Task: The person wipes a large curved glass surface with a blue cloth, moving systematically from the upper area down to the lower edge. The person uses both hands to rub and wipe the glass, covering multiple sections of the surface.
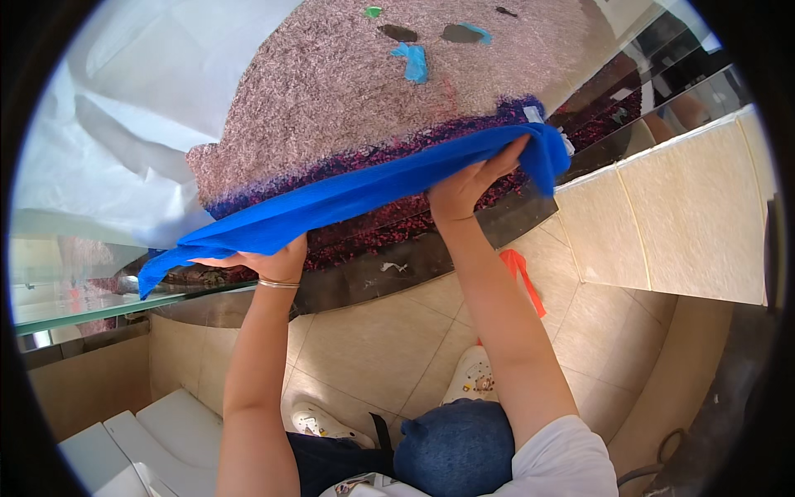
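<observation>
A long strip of bright blue cloth (348, 192), perhaps felt or non-woven fabric, stretches slantwise in front of me. My left hand (273, 258), with a bracelet at the wrist, grips its lower edge near the left end; the cloth covers part of the fingers. Near the right end my right hand (463, 186) has hold of it, fingers along its underside. Past the hand, the right corner hangs in a fold. The cloth lies across the near edge of a rounded, mottled pink surface (335, 105) that has a dark blue and magenta speckled border.
White sheeting (130, 112) lies at the left, above a glass edge (81, 322). Light-blue scraps (413, 62) and dark patches sit on the pink surface. A tiled ledge (689, 192) stands at right. An orange-red strip (522, 282) lies on the tiled floor, near my white clogs (475, 376).
</observation>
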A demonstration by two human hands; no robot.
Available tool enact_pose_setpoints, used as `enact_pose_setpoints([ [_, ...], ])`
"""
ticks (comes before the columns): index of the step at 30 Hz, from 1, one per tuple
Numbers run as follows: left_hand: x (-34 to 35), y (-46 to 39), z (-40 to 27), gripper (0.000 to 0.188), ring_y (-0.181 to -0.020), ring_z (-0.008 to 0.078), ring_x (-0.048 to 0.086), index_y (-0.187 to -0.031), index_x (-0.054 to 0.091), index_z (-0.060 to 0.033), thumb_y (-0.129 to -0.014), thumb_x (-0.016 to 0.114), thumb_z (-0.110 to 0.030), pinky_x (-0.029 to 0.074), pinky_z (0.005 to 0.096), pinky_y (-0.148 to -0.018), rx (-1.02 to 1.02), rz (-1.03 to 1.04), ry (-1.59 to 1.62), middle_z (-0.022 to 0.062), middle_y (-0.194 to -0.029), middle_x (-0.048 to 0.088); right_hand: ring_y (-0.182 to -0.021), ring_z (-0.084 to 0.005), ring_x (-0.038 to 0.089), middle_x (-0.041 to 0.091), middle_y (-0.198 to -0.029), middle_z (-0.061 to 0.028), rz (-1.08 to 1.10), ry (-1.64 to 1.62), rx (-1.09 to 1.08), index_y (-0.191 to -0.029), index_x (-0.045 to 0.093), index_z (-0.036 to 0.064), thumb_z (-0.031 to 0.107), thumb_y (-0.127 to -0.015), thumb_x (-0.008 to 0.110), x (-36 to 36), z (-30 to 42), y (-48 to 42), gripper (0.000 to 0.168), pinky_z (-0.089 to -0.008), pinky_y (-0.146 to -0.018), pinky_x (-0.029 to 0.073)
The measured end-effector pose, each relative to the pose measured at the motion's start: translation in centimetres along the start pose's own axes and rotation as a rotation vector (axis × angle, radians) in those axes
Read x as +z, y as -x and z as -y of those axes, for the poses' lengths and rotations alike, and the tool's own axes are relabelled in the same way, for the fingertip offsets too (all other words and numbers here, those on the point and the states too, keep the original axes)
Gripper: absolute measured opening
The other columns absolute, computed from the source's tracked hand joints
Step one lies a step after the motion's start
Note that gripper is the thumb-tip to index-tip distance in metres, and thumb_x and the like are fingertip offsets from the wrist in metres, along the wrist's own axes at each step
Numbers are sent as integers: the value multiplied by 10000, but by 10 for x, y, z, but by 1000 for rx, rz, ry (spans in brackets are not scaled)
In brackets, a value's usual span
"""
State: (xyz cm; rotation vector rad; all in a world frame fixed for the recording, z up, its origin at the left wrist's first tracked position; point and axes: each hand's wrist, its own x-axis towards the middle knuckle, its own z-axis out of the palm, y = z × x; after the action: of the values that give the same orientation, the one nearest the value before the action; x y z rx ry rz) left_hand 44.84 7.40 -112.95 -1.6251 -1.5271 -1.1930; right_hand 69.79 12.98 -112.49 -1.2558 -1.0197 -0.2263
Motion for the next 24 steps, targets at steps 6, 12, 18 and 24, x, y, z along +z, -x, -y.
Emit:
enact_pose_setpoints([
  [6,20,6,-34,277,-1281,551,63,-769,593,-337,-701,588,-605,-57,722,-946,281,-26,-96,255,-1292,303,-1284,-392,196,230,-1366,-265,26,-94,62,-1387,202,-49,370,-901,475,-6,-8,11,698,-493,-1058,152],
  [12,14,15,-41,311,-1228,579,98,-921,620,-310,-695,625,-522,20,737,-914,417,179,-132,247,-1317,262,-1227,-416,263,314,-1307,-252,254,35,73,-1372,258,-36,387,-863,499,-31,14,48,705,-528,-1032,177],
  [18,-14,-12,-121,312,-1079,258,475,-1021,638,-163,-723,656,-256,358,404,-866,561,494,151,113,-1261,511,-1170,-440,331,398,-1249,-238,58,76,-85,-1358,314,-23,404,-826,523,-9,42,-58,714,-564,-1006,203],
  [24,-9,-27,-161,356,-995,275,532,-1071,624,-97,-734,670,-203,419,381,-784,344,696,321,199,-1262,463,-1152,-425,367,440,-1211,-220,-2,145,-30,-1319,373,-6,397,-812,550,-29,0,-78,671,-557,-988,233],
])
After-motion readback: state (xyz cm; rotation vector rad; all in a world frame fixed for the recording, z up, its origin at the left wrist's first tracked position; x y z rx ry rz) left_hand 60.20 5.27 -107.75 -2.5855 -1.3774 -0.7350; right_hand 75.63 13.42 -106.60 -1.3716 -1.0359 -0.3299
